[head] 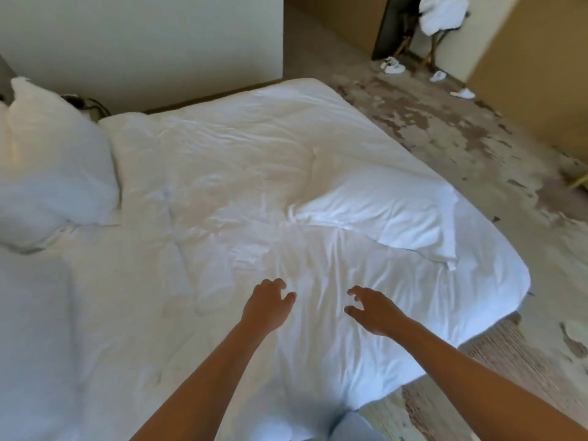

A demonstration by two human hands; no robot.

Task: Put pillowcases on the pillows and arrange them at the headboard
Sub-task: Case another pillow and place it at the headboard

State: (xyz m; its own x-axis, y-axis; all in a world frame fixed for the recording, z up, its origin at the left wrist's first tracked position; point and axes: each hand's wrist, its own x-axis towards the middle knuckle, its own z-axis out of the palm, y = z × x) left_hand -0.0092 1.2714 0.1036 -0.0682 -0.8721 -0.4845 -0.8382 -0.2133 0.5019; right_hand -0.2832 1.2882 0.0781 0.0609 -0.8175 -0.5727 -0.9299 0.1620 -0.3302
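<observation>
**Two bare hands over a rumpled white bed**

A white pillow [378, 202] in its case lay flat on the bed's right half, close to the foot-side edge, its open flap trailing toward the corner. A second pillow [54, 160] stood propped at the far left, up by the dark headboard [4, 74], well apart from the first. Both sat on the wrinkled white duvet [203, 192] that covered the whole mattress.

The person reached out over the duvet in front of the nearer pillow. The left hand [267, 302] hung with its fingers loosely curled, gripping nothing; the right hand [372, 308] was likewise loosely curled, thumb and fingers apart, nothing between them. Whether either touched the cloth could not be told.

Beyond the bed lay a worn, patchy floor [445, 128]. A heap of white linen [442, 14] rested on a folding wooden stand [429, 49] in the far corner, with white slippers [463, 93] scattered near it.
</observation>
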